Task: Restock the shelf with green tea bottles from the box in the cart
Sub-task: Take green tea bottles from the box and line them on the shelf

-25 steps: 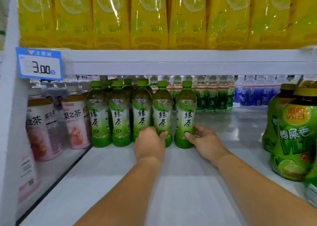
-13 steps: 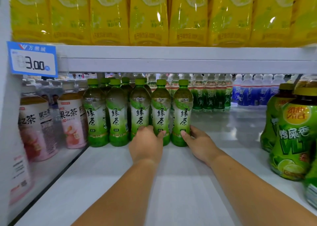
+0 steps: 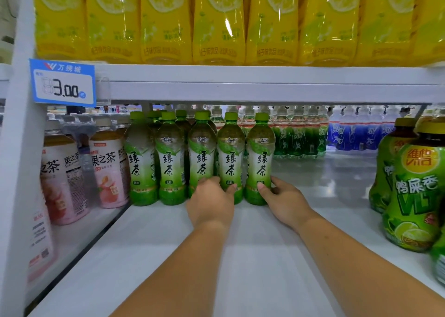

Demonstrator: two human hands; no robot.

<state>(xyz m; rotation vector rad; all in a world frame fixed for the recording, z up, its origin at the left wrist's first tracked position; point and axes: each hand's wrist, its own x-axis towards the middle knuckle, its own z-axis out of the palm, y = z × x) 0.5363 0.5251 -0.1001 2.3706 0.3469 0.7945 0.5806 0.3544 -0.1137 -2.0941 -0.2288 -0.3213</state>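
Several green tea bottles (image 3: 168, 162) with green caps stand upright in a row on the white shelf (image 3: 240, 256), more behind them. My left hand (image 3: 210, 201) wraps the base of the fourth bottle (image 3: 230, 155), its fingers also against the third one. My right hand (image 3: 281, 198) holds the base of the rightmost bottle (image 3: 260, 158), thumb on its front. Both bottles rest on the shelf. The box and the cart are out of view.
Pink fruit tea bottles (image 3: 108, 170) stand left of the row past a divider. Large green lime drink bottles (image 3: 416, 196) stand at the right. Green and blue bottles (image 3: 337, 131) line the back. A blue price tag (image 3: 62, 85) hangs under the yellow bottles (image 3: 216, 20) above.
Both hands stay on the two rightmost bottles and have pushed them slightly back and left, closing the gap in the row. The camera has shifted a little.
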